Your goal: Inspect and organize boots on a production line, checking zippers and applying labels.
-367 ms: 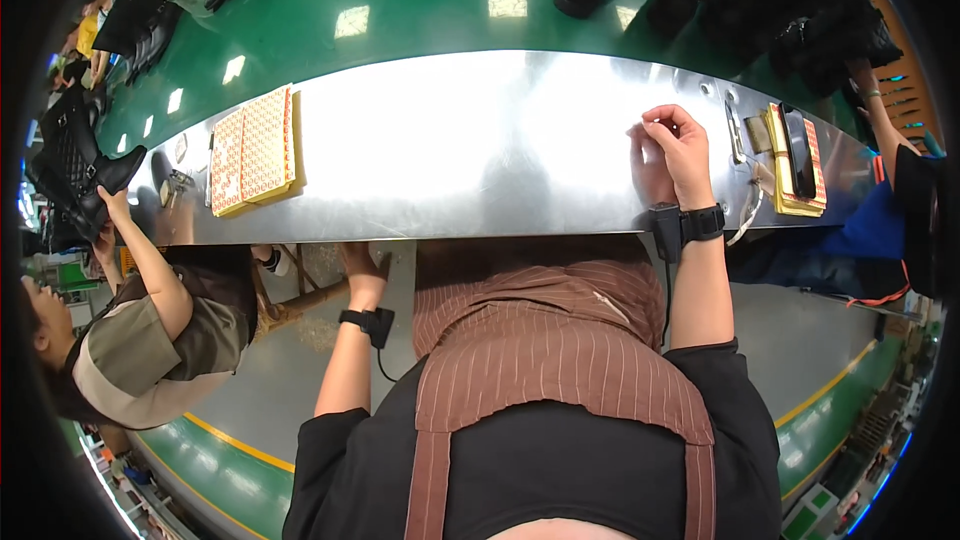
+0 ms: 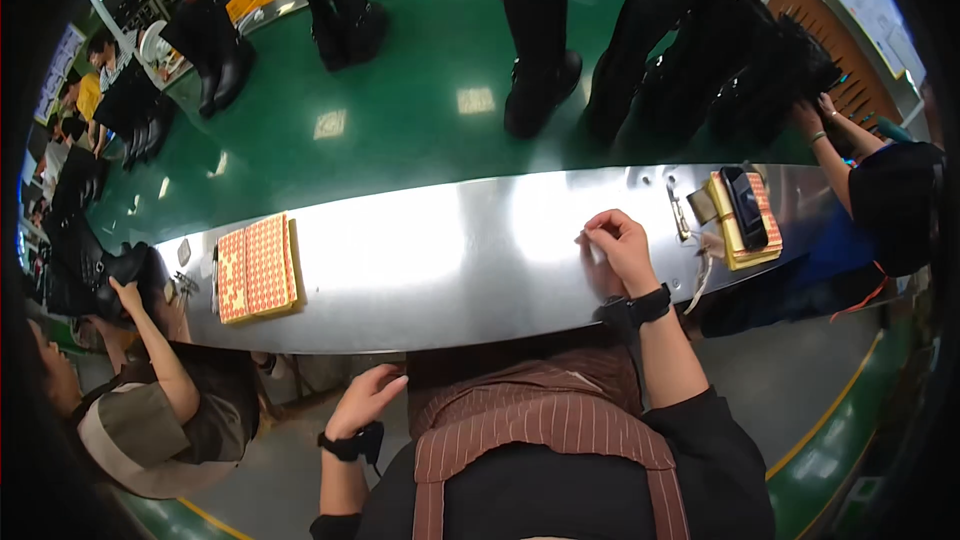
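My right hand (image 2: 622, 252) rests by the metal worktop (image 2: 450, 310), right of the middle. Its fingers are curled, with thumb and forefinger brought together; nothing shows between them. In front of the near edge hovers my left hand (image 2: 366, 400), fingers stretched toward the right and holding nothing. Both wrists wear black straps with a small box. To the left on the metal lies a thick stack of yellow sheets (image 2: 258, 268) covered in round red-orange stickers. Right of my right hand, a black phone (image 2: 743, 208) sits on a second sticker stack (image 2: 766, 257).
Beyond the worktop runs a green surface (image 2: 400, 140) bearing tall black boots (image 2: 535, 40) and more boots at both sides. A co-worker at left holds a black boot (image 2: 110, 265). Another person's hands (image 2: 815, 118) touch boots at right. Small metal tools (image 2: 680, 210) lie beside the phone.
The view has tilted upward, showing more of the green surface and boots. My left hand has come up into fuller view near the worktop's edge. My right hand keeps its curled shape.
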Demonstrator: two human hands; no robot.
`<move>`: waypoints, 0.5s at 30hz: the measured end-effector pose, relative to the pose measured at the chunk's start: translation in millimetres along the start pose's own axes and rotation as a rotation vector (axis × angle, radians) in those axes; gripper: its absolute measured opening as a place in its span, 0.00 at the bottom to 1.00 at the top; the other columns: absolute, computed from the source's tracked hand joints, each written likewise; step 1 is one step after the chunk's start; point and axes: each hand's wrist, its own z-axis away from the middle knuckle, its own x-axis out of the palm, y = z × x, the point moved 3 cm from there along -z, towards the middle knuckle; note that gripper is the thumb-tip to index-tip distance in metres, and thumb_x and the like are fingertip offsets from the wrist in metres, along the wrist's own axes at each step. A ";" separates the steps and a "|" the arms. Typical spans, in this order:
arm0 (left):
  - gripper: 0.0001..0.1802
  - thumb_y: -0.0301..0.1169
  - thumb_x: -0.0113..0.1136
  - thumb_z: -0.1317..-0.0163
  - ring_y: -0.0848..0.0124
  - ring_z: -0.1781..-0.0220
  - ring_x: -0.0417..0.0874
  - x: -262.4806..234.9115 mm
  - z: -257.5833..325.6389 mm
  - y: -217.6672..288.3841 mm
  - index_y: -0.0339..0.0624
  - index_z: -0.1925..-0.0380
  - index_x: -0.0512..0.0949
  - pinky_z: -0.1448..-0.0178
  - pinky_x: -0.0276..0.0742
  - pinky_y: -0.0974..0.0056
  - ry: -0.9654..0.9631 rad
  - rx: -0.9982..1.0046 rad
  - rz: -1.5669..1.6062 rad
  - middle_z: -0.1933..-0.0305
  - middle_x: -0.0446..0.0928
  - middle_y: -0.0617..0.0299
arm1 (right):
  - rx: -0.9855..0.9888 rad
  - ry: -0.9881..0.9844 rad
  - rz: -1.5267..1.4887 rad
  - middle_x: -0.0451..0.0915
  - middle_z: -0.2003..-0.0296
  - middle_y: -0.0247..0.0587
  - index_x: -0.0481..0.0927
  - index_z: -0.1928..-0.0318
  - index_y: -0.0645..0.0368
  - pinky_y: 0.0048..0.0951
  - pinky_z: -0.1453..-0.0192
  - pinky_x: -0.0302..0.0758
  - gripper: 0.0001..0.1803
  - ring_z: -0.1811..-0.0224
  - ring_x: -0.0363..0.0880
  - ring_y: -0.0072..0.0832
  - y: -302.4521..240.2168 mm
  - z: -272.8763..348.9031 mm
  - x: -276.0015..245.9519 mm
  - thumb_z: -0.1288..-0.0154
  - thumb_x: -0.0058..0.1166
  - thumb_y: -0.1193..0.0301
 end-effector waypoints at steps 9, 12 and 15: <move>0.09 0.28 0.57 0.30 0.74 0.60 0.83 -47.8 14.8 91.3 0.34 0.56 0.82 0.54 0.77 0.70 0.512 0.307 0.370 0.60 0.84 0.58 | -0.076 -0.119 0.255 0.83 0.67 0.29 0.84 0.58 0.61 0.20 0.57 0.75 0.07 0.66 0.78 0.16 -59.0 30.9 4.1 0.36 0.59 0.75; 0.07 0.26 0.59 0.33 0.71 0.63 0.83 -59.5 28.2 133.5 0.35 0.58 0.83 0.56 0.77 0.68 0.521 0.441 0.030 0.62 0.84 0.56 | -0.194 -0.090 0.289 0.84 0.65 0.32 0.84 0.58 0.61 0.22 0.54 0.76 0.07 0.63 0.80 0.17 -100.0 48.6 -10.1 0.35 0.59 0.75; 0.08 0.22 0.63 0.40 0.62 0.60 0.83 -76.9 48.9 201.3 0.36 0.60 0.83 0.54 0.77 0.63 0.559 0.576 -0.163 0.62 0.83 0.55 | -0.208 -0.044 0.334 0.85 0.65 0.34 0.84 0.57 0.61 0.23 0.54 0.77 0.08 0.63 0.81 0.20 -103.2 53.3 -27.1 0.35 0.59 0.74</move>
